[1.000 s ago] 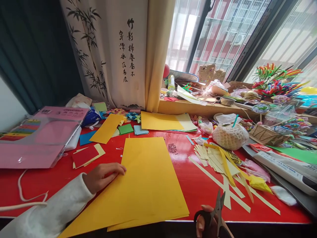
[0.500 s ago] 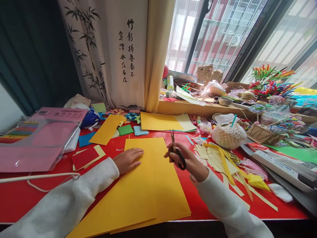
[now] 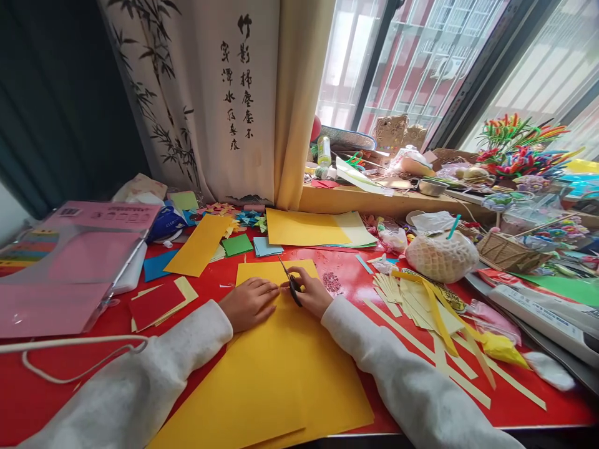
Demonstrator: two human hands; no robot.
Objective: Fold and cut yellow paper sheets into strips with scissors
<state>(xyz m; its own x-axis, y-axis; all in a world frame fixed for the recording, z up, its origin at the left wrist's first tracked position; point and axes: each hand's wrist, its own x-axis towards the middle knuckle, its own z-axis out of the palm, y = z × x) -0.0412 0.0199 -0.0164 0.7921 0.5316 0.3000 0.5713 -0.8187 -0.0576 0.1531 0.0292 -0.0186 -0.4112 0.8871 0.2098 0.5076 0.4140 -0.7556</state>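
While the left hand lies flat, fingers spread, on the big yellow sheet, the right hand is closed round scissors, blades at the sheet's far edge. Just right of that grip: bare red table, then paper strips. Left of it: red card. Sheet is smooth, overhanging the near table edge.

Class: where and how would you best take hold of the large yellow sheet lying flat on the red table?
Probably the near edge of the yellow sheet, from the person's side: it appears to overhang the red table, so fingers can slip underneath.
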